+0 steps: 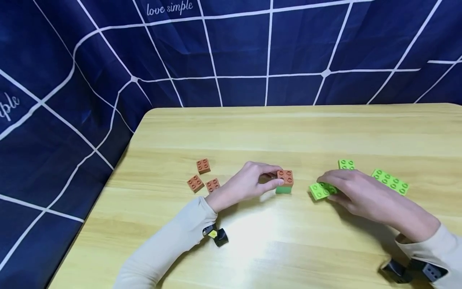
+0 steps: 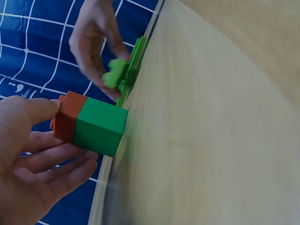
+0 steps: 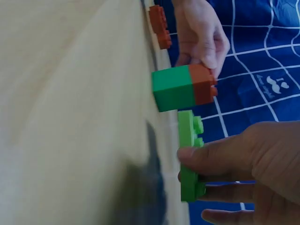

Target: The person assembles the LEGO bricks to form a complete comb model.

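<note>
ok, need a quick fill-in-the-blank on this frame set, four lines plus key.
1. The left hand grips an orange brick that sits on a lower brick coloured ____.
2. Besides the held one, the loose orange bricks in the head view number ____.
3. The held lime brick is in the person's ____ hand.
4. The grid lines on the dark blue backdrop cloth are ____.

Missing words: green; three; right; white.

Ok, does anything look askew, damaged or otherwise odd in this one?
Nothing stands out: the orange brick sits flush on the green block, and the loose orange bricks lie studs up at casual angles. No damage shows.
</note>
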`<action>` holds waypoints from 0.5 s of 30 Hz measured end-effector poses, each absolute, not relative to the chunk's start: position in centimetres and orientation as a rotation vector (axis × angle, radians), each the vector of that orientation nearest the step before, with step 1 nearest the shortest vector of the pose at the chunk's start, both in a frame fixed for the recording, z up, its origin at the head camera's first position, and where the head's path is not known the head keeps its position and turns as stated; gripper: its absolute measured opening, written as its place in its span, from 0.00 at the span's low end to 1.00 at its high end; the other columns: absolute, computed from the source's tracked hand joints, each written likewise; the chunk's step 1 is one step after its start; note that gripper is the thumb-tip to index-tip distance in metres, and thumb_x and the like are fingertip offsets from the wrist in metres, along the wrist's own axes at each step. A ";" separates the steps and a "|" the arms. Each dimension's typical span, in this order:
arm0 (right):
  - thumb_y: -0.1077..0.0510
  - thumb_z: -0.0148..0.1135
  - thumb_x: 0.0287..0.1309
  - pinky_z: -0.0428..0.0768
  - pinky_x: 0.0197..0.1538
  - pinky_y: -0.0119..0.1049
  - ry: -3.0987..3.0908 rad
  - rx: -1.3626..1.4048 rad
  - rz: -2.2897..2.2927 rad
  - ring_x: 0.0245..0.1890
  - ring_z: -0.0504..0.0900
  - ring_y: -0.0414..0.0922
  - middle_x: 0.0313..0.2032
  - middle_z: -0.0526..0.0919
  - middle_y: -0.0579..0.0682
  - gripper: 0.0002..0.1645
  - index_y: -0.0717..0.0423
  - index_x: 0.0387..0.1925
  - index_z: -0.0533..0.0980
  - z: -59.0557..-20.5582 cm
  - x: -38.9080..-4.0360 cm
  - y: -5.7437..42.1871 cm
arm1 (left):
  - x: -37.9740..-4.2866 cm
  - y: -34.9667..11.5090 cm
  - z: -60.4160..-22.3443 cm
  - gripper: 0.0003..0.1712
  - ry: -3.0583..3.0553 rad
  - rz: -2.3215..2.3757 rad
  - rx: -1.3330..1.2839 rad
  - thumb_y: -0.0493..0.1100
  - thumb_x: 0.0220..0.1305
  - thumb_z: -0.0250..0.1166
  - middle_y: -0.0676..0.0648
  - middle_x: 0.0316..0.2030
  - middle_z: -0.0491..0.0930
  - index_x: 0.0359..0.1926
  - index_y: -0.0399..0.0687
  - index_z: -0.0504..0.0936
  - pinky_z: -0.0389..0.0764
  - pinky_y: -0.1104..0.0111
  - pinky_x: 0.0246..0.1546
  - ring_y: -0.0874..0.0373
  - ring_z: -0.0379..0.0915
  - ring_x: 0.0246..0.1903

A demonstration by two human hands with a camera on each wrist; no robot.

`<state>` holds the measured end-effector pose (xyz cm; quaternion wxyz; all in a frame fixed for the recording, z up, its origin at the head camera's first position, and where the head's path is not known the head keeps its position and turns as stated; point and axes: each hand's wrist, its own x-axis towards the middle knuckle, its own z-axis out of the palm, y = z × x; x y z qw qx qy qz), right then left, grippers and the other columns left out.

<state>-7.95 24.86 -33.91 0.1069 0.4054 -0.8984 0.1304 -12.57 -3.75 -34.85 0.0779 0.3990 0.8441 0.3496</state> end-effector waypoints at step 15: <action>0.51 0.62 0.64 0.81 0.45 0.51 -2.587 1.140 0.500 0.44 0.81 0.52 0.45 0.82 0.54 0.23 0.62 0.53 0.78 -31.1 -8.6 21.5 | -12.7 -3.7 -35.0 0.25 2.491 1.037 1.170 0.47 0.69 0.60 0.41 0.54 0.79 0.60 0.36 0.75 0.72 0.76 0.57 0.55 0.77 0.54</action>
